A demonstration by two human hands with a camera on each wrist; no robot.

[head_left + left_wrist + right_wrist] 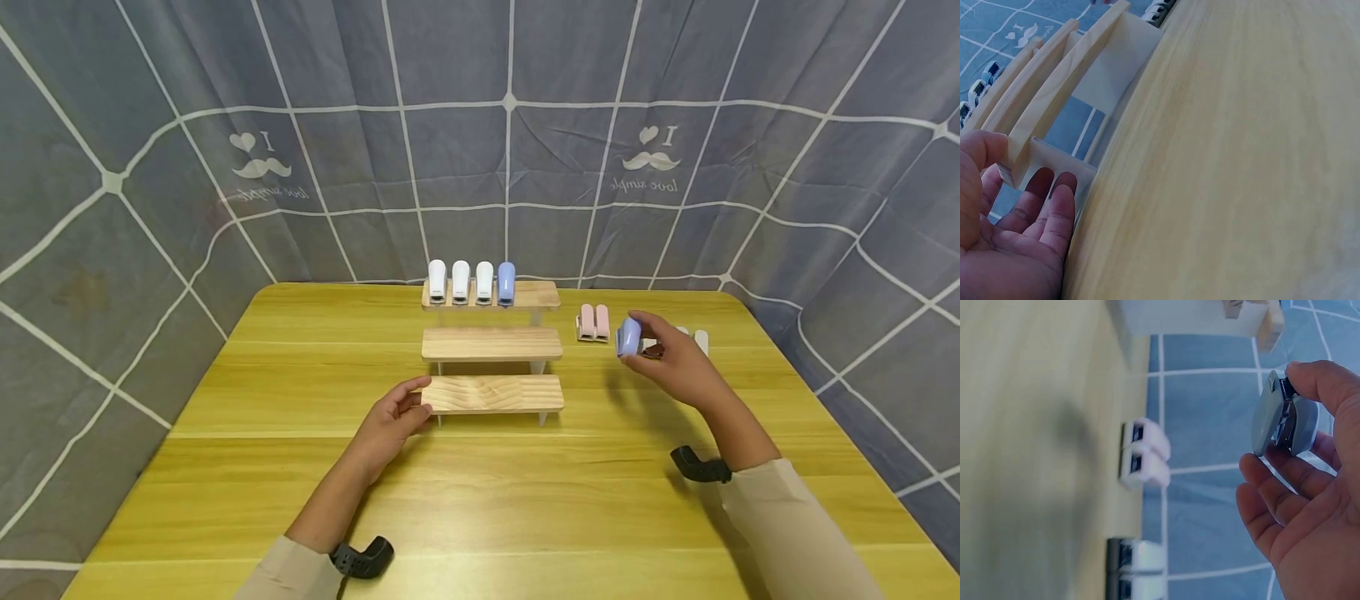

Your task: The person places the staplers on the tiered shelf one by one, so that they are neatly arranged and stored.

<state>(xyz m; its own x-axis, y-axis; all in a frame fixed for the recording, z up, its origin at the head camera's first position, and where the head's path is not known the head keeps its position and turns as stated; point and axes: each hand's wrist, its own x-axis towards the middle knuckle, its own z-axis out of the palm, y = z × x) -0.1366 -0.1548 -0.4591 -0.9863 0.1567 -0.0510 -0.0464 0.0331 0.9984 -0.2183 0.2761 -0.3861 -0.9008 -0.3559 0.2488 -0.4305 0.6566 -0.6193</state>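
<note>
My right hand (681, 367) holds a small blue stapler (628, 337) between thumb and fingers, raised above the table's right side. In the right wrist view that stapler (1266, 422) has its opening side showing. My left hand (392, 421) grips the left end of the lowest board (495, 394) of a three-tier wooden stand; in the left wrist view the thumb is at the board (1054, 94) and other fingers are beside the clear support. On the top tier (538, 293) three white staplers (461, 282) and one blue stapler (506, 283) stand in a row.
Two pink staplers (595, 322) sit side by side right of the stand. White staplers (701, 341) lie further right, partly hidden behind my right hand. A grey curtain (465, 167) with white lines rises behind the wooden table (480, 508).
</note>
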